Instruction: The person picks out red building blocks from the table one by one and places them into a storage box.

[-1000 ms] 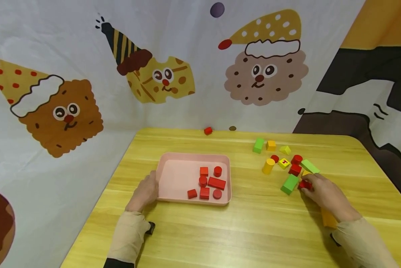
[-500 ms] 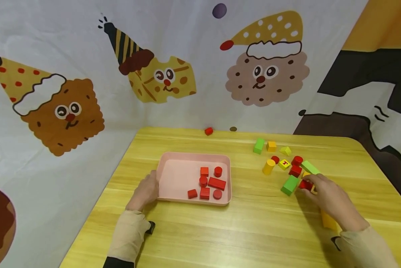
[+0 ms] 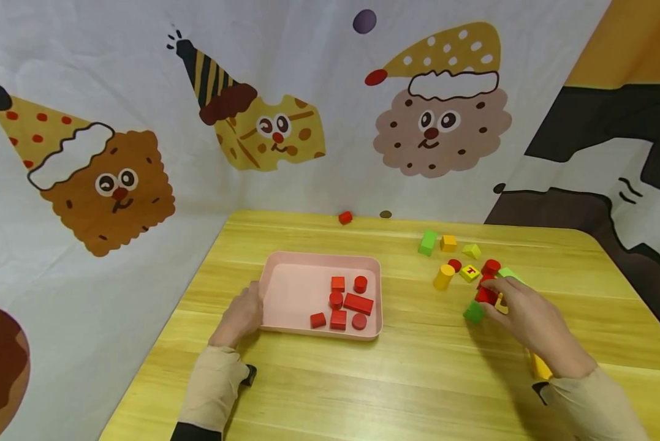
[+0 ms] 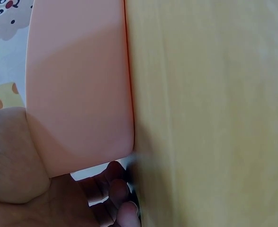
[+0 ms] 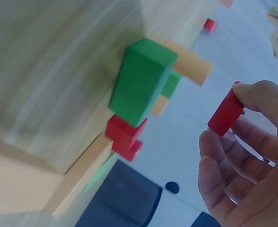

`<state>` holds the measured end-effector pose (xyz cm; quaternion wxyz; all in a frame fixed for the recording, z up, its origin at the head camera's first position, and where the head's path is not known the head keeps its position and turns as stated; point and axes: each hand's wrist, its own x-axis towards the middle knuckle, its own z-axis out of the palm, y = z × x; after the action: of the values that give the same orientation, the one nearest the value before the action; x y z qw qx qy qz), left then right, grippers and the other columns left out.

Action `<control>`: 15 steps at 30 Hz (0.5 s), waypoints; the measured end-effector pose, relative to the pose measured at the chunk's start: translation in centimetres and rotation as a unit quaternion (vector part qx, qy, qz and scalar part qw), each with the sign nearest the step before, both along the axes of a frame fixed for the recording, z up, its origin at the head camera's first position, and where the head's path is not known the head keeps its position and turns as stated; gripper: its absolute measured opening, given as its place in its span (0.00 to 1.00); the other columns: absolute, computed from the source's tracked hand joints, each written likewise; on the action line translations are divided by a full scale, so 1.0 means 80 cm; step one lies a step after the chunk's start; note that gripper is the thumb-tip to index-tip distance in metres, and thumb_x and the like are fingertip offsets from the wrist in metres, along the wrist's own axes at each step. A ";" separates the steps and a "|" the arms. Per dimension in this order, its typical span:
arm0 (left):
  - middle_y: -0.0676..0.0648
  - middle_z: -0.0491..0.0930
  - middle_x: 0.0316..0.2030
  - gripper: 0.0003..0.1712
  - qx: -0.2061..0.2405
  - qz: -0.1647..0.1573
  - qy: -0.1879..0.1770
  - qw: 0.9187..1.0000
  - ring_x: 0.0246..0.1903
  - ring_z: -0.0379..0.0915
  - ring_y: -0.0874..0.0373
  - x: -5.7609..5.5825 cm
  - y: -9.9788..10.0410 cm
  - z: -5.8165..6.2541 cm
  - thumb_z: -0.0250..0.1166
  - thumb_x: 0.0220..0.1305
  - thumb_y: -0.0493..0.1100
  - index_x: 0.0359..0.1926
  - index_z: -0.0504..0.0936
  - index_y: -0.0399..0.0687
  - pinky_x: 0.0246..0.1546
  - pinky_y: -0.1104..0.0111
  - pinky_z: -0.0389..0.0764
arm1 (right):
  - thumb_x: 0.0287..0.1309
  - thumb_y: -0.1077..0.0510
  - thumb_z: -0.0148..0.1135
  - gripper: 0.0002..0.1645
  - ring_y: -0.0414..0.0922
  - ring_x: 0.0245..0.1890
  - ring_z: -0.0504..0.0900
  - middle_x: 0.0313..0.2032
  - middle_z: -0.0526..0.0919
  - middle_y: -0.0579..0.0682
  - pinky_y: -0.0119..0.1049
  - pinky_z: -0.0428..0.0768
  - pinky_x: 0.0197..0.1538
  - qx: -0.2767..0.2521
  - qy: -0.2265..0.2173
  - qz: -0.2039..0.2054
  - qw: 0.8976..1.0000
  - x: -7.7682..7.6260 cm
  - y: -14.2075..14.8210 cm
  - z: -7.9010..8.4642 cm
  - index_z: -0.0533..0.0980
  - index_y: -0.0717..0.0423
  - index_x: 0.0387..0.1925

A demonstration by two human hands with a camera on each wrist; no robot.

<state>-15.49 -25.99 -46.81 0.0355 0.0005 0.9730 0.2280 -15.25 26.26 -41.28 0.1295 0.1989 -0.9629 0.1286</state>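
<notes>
My left hand (image 3: 242,311) holds the left end of a pink tray (image 3: 293,331). In the left wrist view its thumb (image 4: 11,153) lies at the rim and the other fingers curl beside the end wall, low by the table. Several red blocks lie in the tray's right half, among them a long red block (image 3: 358,304). My right hand (image 3: 536,318) pinches a red block (image 5: 226,111) between thumb and fingertips, raised above the loose blocks. Near it are a green block (image 5: 141,82), standing below the hand, and a red cylinder (image 3: 491,267).
Around the right hand lie a yellow cylinder (image 3: 443,277), a yellow block with a letter T (image 3: 470,273), a yellow triangular block (image 3: 472,250), an orange cube (image 3: 448,243) and another green block (image 3: 428,242). One red block (image 3: 345,217) sits at the table's back edge by the printed curtain.
My right hand has picked the red block up from among the other blocks and moved slightly left with it. The left hand has stayed at the tray.
</notes>
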 end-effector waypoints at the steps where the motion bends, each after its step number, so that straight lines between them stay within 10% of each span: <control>1: 0.35 0.73 0.36 0.14 0.001 0.000 0.000 1.000 0.35 0.74 0.38 0.000 0.000 0.000 0.41 0.73 0.35 0.54 0.64 0.32 0.36 0.47 0.74 | 0.50 0.57 0.74 0.22 0.43 0.28 0.75 0.34 0.78 0.49 0.37 0.72 0.24 -0.002 0.006 0.007 1.000 0.000 -0.004 0.001 0.78 0.59 0.46; 15: 0.35 0.73 0.37 0.15 -0.006 0.006 -0.011 1.000 0.36 0.74 0.39 -0.001 0.000 -0.001 0.41 0.74 0.35 0.55 0.64 0.32 0.36 0.48 0.74 | 0.47 0.59 0.75 0.23 0.43 0.29 0.76 0.34 0.78 0.50 0.38 0.75 0.26 -0.016 0.045 0.054 0.997 -0.008 -0.050 0.011 0.79 0.60 0.46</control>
<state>-15.57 -25.95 -46.86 0.0450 -0.0079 0.9738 0.2228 -15.86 22.24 -40.43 0.1689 0.2545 -0.9416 0.1417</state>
